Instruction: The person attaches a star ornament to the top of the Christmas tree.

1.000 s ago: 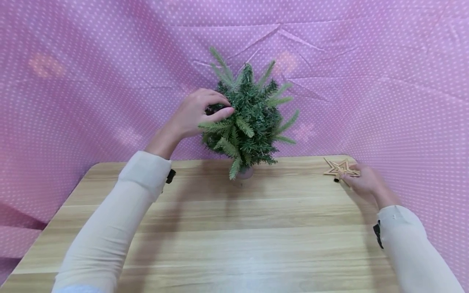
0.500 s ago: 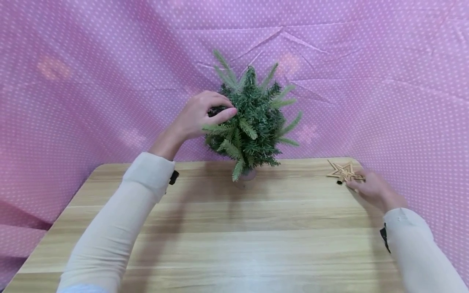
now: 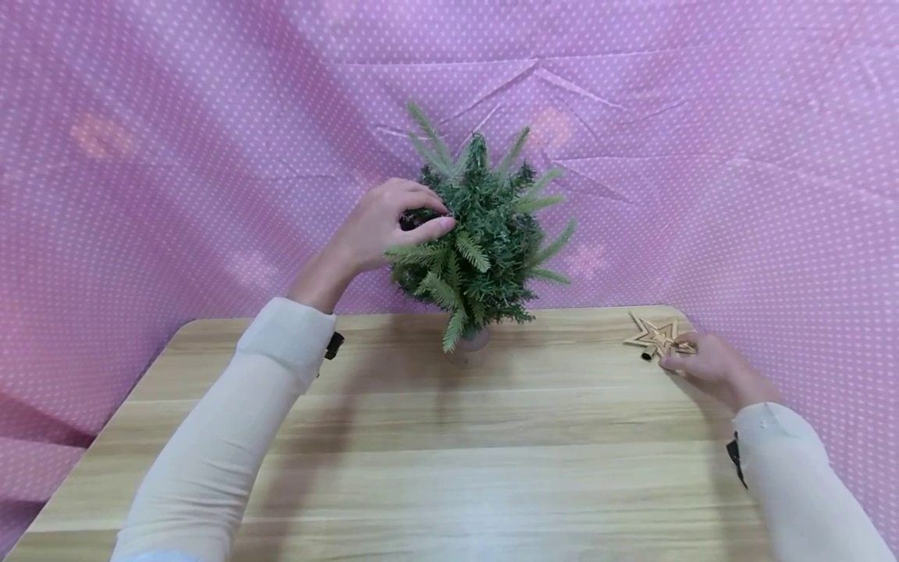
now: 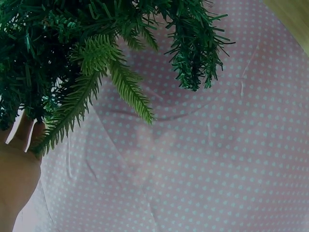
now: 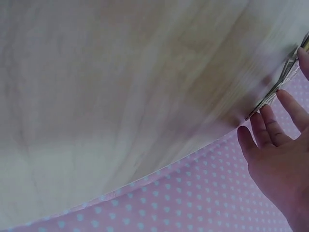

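A small artificial Christmas tree [image 3: 492, 226] with dark and lighter green sprigs stands upright near the table's back edge. My left hand [image 3: 382, 222] grips its left side, thumb and fingers curled at the branches; the fingertips are partly hidden in foliage. In the left wrist view, the tree [image 4: 101, 53] covers most of that hand [image 4: 17, 169]. At the back right corner, my right hand [image 3: 716, 367] pinches a gold star tree topper [image 3: 653, 337] with a short dark-ended tube. The right wrist view has this hand [image 5: 280, 164] at the table edge, the star [image 5: 282, 77] seen edge-on.
The wooden table [image 3: 477, 468] has rounded back corners. Close behind it and along its sides hangs a pink dotted cloth [image 3: 702, 101]. The tree's pale round base [image 3: 476, 340] is partly covered by low sprigs.
My right hand has shifted slightly right and toward me, with the star at a slightly different angle. My left hand stays at the tree. The head view has shifted a little.
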`<state>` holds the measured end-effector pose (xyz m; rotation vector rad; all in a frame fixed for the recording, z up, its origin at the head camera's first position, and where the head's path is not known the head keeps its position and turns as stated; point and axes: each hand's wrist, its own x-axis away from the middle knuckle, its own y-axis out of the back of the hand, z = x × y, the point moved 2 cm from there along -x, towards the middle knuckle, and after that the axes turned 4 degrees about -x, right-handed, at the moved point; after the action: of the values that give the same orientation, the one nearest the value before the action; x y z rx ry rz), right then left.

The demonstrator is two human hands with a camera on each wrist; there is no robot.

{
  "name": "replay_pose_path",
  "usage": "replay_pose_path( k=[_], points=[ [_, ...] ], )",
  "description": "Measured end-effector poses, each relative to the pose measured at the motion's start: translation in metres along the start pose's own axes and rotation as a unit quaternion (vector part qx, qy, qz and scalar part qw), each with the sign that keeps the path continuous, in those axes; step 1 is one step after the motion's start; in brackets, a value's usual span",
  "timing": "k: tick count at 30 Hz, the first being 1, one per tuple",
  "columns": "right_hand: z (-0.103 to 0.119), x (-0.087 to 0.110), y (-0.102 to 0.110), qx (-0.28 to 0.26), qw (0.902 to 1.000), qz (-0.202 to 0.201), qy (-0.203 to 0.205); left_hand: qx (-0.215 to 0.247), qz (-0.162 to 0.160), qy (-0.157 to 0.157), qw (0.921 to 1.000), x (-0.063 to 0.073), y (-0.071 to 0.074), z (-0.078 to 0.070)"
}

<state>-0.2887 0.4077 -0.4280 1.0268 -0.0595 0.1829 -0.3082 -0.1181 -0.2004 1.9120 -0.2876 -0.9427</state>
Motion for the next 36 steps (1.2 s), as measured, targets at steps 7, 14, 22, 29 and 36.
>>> replay_pose_path(
  k=[7, 14, 22, 29, 36],
  points=[
    [0.002, -0.004, -0.003, 0.046, 0.9983, -0.022, 0.027, -0.005, 0.01, 0.017, 0.9998, 0.0, -0.001, 0.001],
    [0.006, -0.004, -0.005, 0.053, 0.9981, -0.025, 0.02, -0.013, 0.011, 0.012, 0.9998, -0.002, -0.001, 0.0],
    [0.013, -0.006, -0.008, 0.065, 0.9972, -0.029, 0.023, -0.015, 0.005, 0.004, 0.9999, -0.002, -0.001, -0.001],
    [0.019, -0.007, -0.009, 0.058, 0.998, -0.025, 0.002, -0.016, 0.005, 0.006, 0.9998, -0.001, 0.0, -0.002],
    [0.021, -0.01, -0.009, 0.059, 0.9977, -0.032, 0.005, -0.014, 0.005, 0.006, 0.9999, -0.002, -0.001, -0.002]
  ],
)
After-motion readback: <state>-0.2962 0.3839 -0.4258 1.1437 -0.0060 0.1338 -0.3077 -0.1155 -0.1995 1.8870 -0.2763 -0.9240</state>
